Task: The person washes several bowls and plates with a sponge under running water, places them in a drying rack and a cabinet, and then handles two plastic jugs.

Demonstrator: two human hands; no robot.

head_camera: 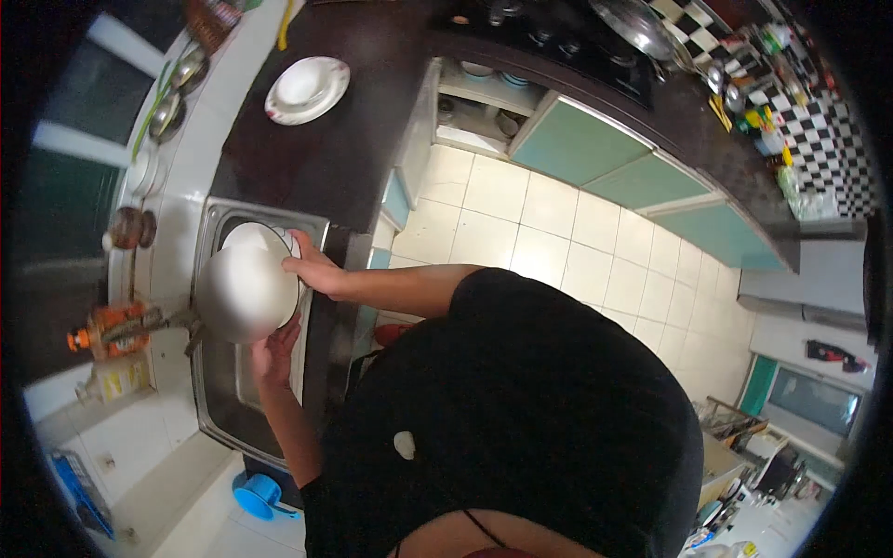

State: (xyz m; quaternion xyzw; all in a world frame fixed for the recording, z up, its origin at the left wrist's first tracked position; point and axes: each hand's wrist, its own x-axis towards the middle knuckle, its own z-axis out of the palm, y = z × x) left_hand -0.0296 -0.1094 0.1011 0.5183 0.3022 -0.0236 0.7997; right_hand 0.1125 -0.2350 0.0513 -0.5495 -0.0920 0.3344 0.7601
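A white round dish (pixel 254 286) with a thin dark rim is held over the stainless steel sink (pixel 216 390). Part of its surface is blurred, so whether it is a plate or a bowl cannot be told. My right hand (pixel 314 268) grips its rim on the right, thumb on the near face. Under its lower edge, my left hand (pixel 275 352) supports it with the fingers partly hidden behind it. Another white dish (pixel 287 240) shows in part beside my right fingers. At the sink's left edge the faucet (pixel 171 322) reaches toward the dish.
A white bowl (pixel 301 82) sits in a floral-rimmed plate (pixel 335 101) on the dark countertop (pixel 279 167). An orange bottle (pixel 118 331) and a pale bottle (pixel 118 380) stand behind the faucet. A blue dipper (pixel 258 496) is below the sink. Across the floor, a pan (pixel 631 28) rests by the stove.
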